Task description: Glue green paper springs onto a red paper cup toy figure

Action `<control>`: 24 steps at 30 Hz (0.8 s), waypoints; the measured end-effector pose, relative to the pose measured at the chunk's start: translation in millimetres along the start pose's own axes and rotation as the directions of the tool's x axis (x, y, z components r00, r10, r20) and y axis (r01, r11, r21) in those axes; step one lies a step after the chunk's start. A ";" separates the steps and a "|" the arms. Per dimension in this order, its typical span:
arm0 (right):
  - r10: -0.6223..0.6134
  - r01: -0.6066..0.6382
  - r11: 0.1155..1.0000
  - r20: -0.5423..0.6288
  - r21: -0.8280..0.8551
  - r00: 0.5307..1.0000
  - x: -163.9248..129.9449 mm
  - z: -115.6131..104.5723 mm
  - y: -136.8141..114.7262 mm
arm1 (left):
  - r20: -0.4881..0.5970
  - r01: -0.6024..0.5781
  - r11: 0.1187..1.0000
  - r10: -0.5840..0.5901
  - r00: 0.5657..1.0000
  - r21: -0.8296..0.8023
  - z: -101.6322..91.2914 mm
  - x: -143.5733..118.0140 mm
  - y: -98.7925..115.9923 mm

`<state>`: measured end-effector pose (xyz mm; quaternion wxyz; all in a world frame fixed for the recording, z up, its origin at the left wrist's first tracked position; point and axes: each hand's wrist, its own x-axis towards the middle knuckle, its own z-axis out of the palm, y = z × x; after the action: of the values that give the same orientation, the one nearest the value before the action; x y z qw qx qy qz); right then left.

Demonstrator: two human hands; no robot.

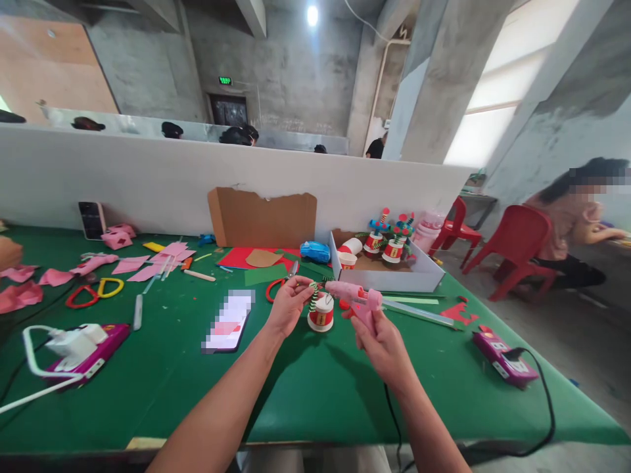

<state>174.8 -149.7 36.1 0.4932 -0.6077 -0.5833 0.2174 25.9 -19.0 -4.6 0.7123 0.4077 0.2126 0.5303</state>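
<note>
My right hand grips a pink glue gun, its nozzle pointing left at a small white cup with a red band standing on the green table. My left hand pinches a green-and-white twisted pipe cleaner just above the cup's left side. A black cord runs down from the gun past my right forearm.
A phone lies left of my left hand. A white cardboard box with several finished cup figures stands behind. Scissors, pink paper scraps, power strips and cables lie around. A person sits on a red chair at right.
</note>
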 end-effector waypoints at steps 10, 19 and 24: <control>0.020 -0.020 1.000 -0.011 -0.024 1.000 -1.4 0.0 1.3 | 0.037 0.023 0.999 -0.024 0.999 0.039 -1.3 -1.0 -3.4; 0.067 -0.067 0.998 -0.048 0.004 0.997 -3.7 -2.4 3.3 | 0.051 0.042 0.999 -0.043 0.998 0.023 -2.6 -1.4 -2.4; 0.094 -0.094 0.996 -0.037 -0.003 0.995 -4.2 -3.8 5.6 | 0.049 0.063 0.998 -0.063 0.997 -0.005 -2.2 -1.4 -2.1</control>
<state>179.8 -153.9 31.6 0.4914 -0.6396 -0.5454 0.2279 24.9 -19.8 -7.8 0.7348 0.4112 0.2062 0.4984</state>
